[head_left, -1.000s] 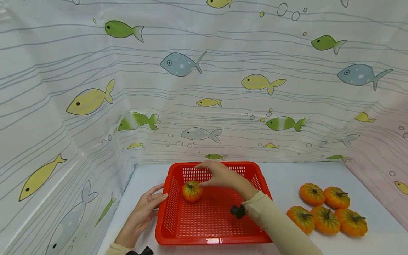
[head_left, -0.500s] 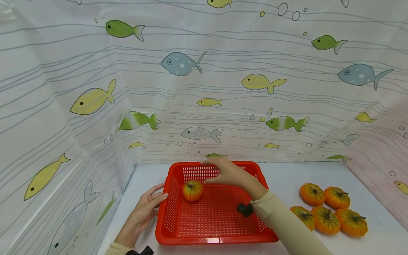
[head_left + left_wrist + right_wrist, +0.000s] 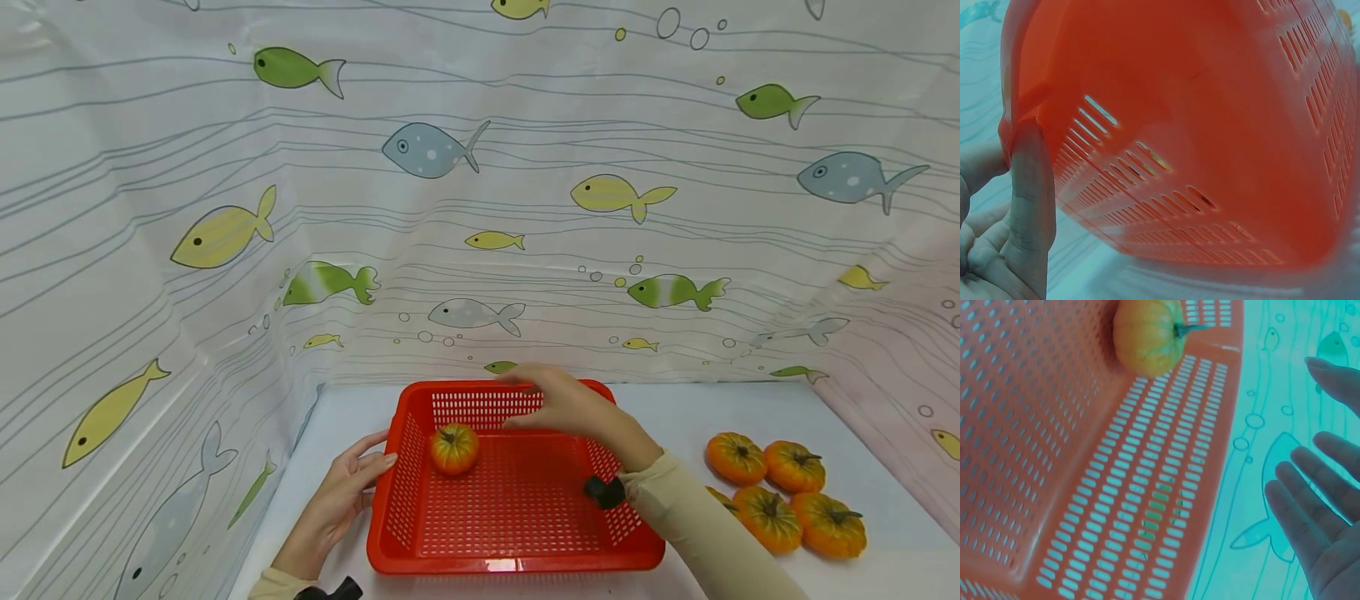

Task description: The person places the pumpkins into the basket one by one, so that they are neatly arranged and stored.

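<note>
A red plastic basket with slotted sides stands on the white table. Inside it, near the left wall, sits one small orange pumpkin with a green stem; the right wrist view shows the pumpkin too. My left hand holds the basket's left rim, and in the left wrist view the thumb lies against the basket wall just under the rim. Over the back part of the basket is my right hand, fingers spread apart from the thumb, holding nothing. The right hand is apart from the pumpkin.
Several more orange pumpkins lie grouped on the table right of the basket; my right sleeve partly covers one. A white fish-print sheet rises behind and along both sides of the table.
My right hand has drawn away from the pumpkin in the basket, moving right and slightly up. The pumpkin stays in place. My left hand has stayed at the rim.
</note>
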### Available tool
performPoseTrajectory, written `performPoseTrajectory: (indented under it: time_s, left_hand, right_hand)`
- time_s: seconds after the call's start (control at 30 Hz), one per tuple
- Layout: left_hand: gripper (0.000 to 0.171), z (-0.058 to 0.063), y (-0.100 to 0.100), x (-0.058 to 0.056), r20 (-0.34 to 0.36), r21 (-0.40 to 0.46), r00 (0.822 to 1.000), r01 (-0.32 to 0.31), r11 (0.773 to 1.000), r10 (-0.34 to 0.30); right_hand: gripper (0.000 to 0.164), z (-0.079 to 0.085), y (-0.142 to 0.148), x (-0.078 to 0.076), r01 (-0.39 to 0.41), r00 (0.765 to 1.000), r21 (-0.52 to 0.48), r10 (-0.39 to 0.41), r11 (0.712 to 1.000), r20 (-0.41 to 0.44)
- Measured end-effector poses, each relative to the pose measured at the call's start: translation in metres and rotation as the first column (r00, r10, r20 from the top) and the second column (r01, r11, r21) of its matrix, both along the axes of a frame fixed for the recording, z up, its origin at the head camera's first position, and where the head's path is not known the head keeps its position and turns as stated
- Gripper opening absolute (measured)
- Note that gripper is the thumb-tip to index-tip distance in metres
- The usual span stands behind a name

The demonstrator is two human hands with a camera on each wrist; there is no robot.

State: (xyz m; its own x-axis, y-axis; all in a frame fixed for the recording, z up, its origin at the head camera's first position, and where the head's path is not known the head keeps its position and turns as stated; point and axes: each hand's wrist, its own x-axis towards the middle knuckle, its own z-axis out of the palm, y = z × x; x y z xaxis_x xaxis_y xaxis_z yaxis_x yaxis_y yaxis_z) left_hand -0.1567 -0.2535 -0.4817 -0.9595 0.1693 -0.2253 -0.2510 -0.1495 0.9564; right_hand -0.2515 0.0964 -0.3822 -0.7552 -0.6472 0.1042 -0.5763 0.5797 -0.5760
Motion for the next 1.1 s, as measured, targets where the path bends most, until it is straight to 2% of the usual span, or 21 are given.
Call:
performPoseTrajectory:
  time_s: [0.53, 0.8, 1.1]
  left_hand:
    - [0.067, 0.0, 0.001, -0.001, 0.014, -0.017, 1.0, -0.01, 1.0, 0.01]
    - [0.066, 0.0, 0.001, -0.002, 0.01, -0.018, 1.0, -0.009, 1.0, 0.009]
    - [0.066, 0.0, 0.001, -0.001, 0.01, -0.014, 1.0, -0.004, 1.0, 0.005]
  right_hand:
    - [0.063, 0.005, 0.047, 0.001, 0.013, 0.997, -0.001, -0.013, 1.0, -0.076]
    - [0.061, 0.005, 0.073, 0.004, 0.066, 0.992, 0.02, -0.063, 0.998, -0.114]
    - [0.06, 0.002, 0.1, 0.008, 0.108, 0.992, -0.004, -0.108, 0.994, -0.069]
